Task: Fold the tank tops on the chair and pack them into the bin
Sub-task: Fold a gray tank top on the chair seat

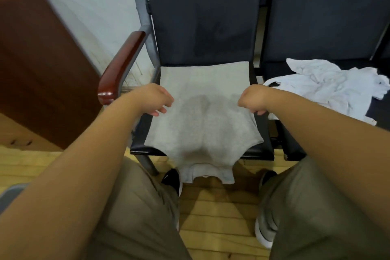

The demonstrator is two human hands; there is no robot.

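A grey tank top (202, 124) lies spread flat on the dark chair seat (263, 152). Its neck and straps hang over the seat's front edge. My left hand (154, 99) is at the top's left edge, fingers curled down onto the fabric there. At the right edge my right hand (253, 99) is curled into a fist that pinches the cloth. A crumpled white tank top (329, 86) lies on the neighbouring seat to the right. No bin is in view.
The chair has a red-brown wooden armrest (120, 67) on its left and a dark backrest (204, 21) behind. A brown wooden cabinet (40, 59) stands at the far left. My legs and shoes are on the wooden floor (217, 213) before the seat.
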